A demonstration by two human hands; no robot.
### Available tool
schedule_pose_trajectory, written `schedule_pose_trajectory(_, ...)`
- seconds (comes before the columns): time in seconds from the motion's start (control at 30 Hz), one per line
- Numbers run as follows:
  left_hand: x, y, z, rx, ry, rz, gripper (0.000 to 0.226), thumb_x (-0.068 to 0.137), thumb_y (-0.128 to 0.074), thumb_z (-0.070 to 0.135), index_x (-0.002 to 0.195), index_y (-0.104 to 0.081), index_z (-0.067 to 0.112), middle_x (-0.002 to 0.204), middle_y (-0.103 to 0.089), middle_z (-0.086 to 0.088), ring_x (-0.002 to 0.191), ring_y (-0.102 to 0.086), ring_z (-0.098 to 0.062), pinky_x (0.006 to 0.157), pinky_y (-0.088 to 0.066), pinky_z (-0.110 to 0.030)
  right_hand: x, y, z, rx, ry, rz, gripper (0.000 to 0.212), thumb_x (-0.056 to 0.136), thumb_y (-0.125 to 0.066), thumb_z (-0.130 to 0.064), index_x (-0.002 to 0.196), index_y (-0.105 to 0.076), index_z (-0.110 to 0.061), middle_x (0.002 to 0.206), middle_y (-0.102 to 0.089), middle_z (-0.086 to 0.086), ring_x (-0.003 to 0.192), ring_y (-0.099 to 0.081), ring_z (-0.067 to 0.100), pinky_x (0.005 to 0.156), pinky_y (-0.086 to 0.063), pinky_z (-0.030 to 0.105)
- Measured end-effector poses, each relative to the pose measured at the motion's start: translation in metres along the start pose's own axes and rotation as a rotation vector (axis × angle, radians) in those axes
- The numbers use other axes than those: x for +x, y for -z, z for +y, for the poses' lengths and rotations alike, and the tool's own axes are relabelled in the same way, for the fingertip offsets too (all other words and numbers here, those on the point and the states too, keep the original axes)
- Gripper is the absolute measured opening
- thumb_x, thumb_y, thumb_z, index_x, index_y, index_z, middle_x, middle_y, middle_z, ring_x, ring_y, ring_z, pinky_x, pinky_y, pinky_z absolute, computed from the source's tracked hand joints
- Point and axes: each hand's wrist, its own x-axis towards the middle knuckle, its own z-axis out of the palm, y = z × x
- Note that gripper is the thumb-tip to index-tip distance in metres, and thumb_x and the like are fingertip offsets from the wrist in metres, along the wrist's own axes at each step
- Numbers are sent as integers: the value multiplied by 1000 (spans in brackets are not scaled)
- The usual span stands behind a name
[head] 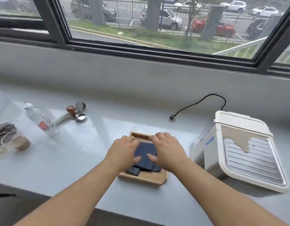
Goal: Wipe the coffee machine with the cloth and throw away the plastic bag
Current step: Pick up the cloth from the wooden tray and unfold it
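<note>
On the counter, a wooden tray point(146, 177) holds the folded blue cloth point(145, 154). Both hands lie on it, fingers spread flat: left hand point(123, 151), right hand point(168, 150). Right of the tray stands the white coffee machine point(238, 149), tan spill on top.

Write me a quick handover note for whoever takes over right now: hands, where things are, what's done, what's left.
Left hand and right hand: both flat on the folded blue cloth, not yet gripping or lifting it.
Cloth lies on the wooden tray, mid-counter.
Coffee machine stands to the right, with a tan spill on top and its cord unplugged.
Plastic bag: I cannot pick it out for sure.
Done: nothing visible.
Left: wipe the machine, bin the bag.
</note>
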Motion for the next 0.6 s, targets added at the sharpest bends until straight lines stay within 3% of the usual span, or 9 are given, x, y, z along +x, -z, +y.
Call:
schedule_pose_trajectory(0.37, 13, -67, -21, -25, -24, -140, 54, 87, -66, 53, 134, -56, 27, 139, -55, 6, 124, -52, -21, 98, -45, -37, 21, -78, -15, 30, 15, -205, 72, 87, -57, -62, 145, -43, -22, 139, -53, 4, 127, -48, 30, 106, -42, 46)
schedule_pose_trajectory(0.6, 23, -84, -28, -10, -42, -192, 35, 89, -64, 42, 120, -60, 25, 128, -60, 5, 115, -57, -23, 91, -51, -39, 26, -100, -13, 41, 11, -284, 69, 89, -60, -61, 144, -43, -22, 139, -53, 5, 125, -48, 30, 107, -43, 46)
